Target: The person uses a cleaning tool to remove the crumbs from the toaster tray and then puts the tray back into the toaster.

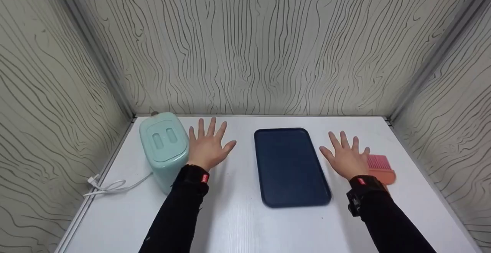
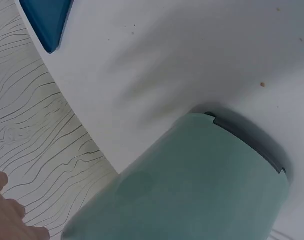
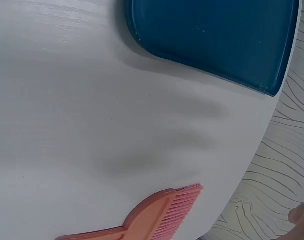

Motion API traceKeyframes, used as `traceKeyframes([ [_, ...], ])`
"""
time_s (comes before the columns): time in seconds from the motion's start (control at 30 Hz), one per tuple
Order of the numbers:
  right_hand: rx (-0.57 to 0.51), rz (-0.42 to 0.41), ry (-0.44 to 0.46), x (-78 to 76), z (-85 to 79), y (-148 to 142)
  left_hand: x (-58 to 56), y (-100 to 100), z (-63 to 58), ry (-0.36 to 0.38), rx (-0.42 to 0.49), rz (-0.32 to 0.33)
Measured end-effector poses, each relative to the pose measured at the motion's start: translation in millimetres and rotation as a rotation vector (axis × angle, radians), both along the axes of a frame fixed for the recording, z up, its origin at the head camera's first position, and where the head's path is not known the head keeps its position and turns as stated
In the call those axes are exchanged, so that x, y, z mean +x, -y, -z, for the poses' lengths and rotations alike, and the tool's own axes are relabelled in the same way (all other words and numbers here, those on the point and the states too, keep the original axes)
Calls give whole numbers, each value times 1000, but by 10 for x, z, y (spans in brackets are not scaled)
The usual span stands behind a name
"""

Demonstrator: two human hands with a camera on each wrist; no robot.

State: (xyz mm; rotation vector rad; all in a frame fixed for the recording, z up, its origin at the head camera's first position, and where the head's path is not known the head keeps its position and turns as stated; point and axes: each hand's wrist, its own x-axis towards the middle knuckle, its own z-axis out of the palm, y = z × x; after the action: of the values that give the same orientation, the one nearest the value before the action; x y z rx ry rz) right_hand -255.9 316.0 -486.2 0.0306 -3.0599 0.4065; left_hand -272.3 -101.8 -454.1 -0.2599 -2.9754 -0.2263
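My left hand hovers with fingers spread beside a mint-green toaster, which has two slot shapes on its top. Whether it touches the toaster's side I cannot tell. My right hand, its fingers also spread, is above the table between a dark blue tray and a small brush with pink bristles and an orange body. Part of the brush is hidden behind that hand in the head view; its handle shows in the right wrist view. Neither hand holds anything.
A white cord with a plug runs from the toaster to the left edge of the white table. Small brown crumbs lie on the surface near the toaster. Wood-grain panels stand at the back and both sides.
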Motion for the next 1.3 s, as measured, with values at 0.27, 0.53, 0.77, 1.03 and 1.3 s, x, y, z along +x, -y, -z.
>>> traceKeyframes([
  [0.27, 0, -39, -47, 20, -108, 122, -66, 278, -244, -14, 84, -28],
  [0.53, -28, -94, -60, 114, -150, 274, -4, 961, -302, -3, 221, -154],
  [0.77, -37, -142, -83, 202, -149, 409, 139, 1441, -94, 117, 486, -343],
  [1.03, -71, -186, -105, 300, -118, 598, 200, 1564, 148, 256, 909, -431],
  [1.3, -126, -227, -131, 423, -26, 749, 204, 1484, 226, 329, 1033, -514],
])
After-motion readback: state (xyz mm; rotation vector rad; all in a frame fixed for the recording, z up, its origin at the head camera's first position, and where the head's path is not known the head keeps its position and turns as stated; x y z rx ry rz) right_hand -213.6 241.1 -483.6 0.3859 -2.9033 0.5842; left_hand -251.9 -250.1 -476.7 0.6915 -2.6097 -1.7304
